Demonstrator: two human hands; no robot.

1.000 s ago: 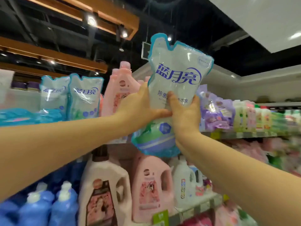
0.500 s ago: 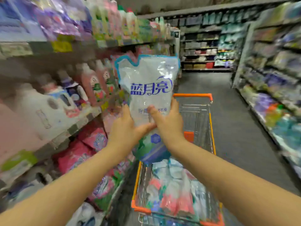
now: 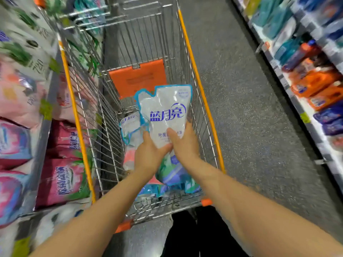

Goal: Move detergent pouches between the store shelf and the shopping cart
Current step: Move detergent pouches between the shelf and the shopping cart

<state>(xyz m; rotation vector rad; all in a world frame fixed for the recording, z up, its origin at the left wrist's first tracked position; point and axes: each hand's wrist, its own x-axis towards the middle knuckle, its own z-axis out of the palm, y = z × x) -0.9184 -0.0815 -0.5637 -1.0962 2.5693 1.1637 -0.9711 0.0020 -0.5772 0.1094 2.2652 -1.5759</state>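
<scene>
A white detergent pouch [image 3: 165,112] with a blue rim and blue lettering is held over the basket of the shopping cart [image 3: 201,95]. My left hand [image 3: 148,154] grips its lower left part and my right hand [image 3: 184,143] grips its lower right part. Underneath, inside the cart, lie other pouches: a similar white and blue pouch [image 3: 130,127] at the left and pink and blue ones partly hidden by my hands. The store shelf [image 3: 44,138] stands at the left.
The cart is a wire one with orange rails and an orange child-seat flap [image 3: 139,78]. Pink and white bags [image 3: 63,179] fill the left shelf close beside the cart. Another shelf [image 3: 306,86] with orange and blue packs runs along the right, across a grey aisle floor [image 3: 250,127].
Both hands carried the pouch from the high shelf down and right to above the cart basket. The view swung down from the shelf to the cart.
</scene>
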